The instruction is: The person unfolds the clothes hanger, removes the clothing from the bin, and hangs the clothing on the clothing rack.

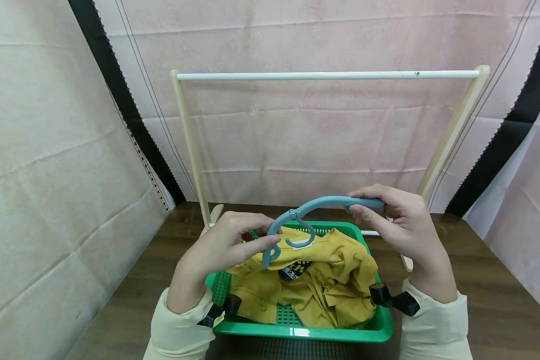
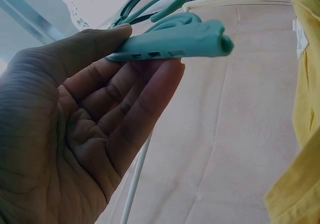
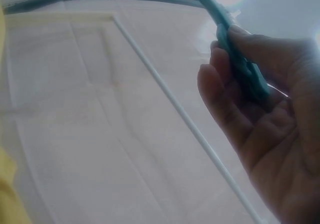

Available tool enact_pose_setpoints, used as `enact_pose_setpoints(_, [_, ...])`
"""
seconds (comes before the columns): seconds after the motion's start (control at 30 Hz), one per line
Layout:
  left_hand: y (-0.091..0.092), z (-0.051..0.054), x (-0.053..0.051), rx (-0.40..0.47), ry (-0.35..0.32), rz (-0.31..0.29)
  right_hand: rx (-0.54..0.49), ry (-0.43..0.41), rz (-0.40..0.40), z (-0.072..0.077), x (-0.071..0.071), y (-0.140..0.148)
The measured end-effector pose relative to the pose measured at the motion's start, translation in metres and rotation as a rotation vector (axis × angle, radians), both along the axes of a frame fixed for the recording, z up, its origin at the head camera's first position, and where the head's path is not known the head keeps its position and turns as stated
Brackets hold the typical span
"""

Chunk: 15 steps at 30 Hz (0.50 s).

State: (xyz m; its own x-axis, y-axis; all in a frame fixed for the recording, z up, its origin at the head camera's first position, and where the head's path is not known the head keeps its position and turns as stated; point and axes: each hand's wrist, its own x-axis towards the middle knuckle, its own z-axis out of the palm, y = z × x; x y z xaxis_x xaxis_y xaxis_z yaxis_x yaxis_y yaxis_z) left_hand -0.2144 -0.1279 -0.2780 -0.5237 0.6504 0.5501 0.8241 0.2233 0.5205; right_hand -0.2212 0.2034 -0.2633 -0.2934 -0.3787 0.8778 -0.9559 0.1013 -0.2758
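A blue plastic clothes hanger (image 1: 326, 201) is held up between both hands, over a green basket. My left hand (image 1: 234, 240) pinches one end of it between thumb and fingers; in the left wrist view that end of the hanger (image 2: 175, 44) shows small slots. At the opposite end, my right hand (image 1: 398, 220) grips the hanger (image 3: 240, 66) with thumb and fingers. The curved hook hangs below the hanger's body, nearer the left hand. Beneath the hands, a crumpled yellow garment (image 1: 342, 270) with a dark printed patch lies in the green basket (image 1: 252, 328).
Behind the basket stands a white rack with a horizontal top bar (image 1: 328, 76) and two slanted side posts (image 1: 190, 135). Basket and rack are on a dark wooden table (image 1: 468, 280). Pale fabric walls (image 1: 319, 140) surround the table at the back and sides.
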Motion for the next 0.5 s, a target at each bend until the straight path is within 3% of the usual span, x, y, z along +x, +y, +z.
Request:
enact_pose_setpoints(0.23, [-0.0003,0.0002,-0.0014,0.008,0.015,-0.007,0.006,-0.012,0.002,0.0015,0.0019,0.0])
enact_pose_setpoints(0.5, [-0.0014,-0.0009,-0.0013,0.017,0.023,0.003,0.031,-0.022,-0.048,-0.0042,-0.0025,0.0043])
